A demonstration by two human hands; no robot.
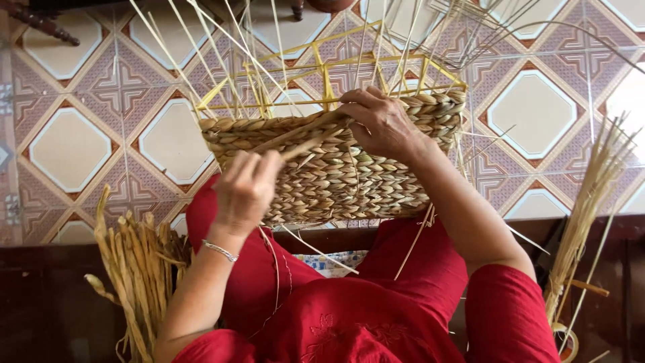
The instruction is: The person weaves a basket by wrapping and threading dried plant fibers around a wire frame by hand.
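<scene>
resting against the lap of a person in red clothing (349,316), a half-woven basket (336,171) of braided tan fibre sits at the middle of the view, its woven wall facing the camera. above the weave a yellow wire frame (322,67) stands bare, with thin pale stakes (222,47) fanning upward from it. the right hand (381,122) lies over the basket's top edge, fingers curled down and pressing on the uppermost braid. the left hand (245,191) is closed around a loose tan strand (306,141) that runs up and to the right toward the rim, near the right hand; a thin silver bracelet (220,251) circles that wrist. a bundle of dried flat fibres (134,269) lies to the left of the lap, and a slimmer sheaf of pale reeds (588,208) stands at the right. beneath everything is a patterned tile floor (67,148).
</scene>
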